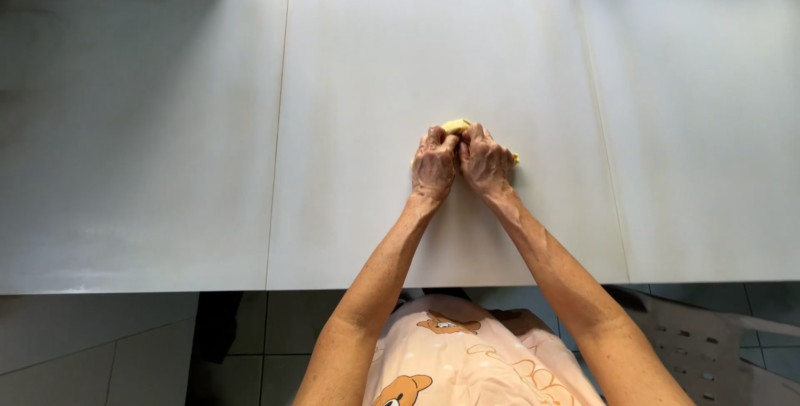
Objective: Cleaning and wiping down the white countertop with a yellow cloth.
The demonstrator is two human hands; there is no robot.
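Cloth (455,126), yellow, is pinned flat to the counter (167,123) at 12 o'clock, gripped under left hand (434,166) and right hand (485,162), both closed, side by side for pressure.

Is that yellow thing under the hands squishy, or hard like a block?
Probably squishy: the yellow cloth looks bunched and lumpy under the left hand and right hand, with only small bits peeking out. It likely flops if lifted and seems light. On the smooth white counter it would probably slide rather than roll.
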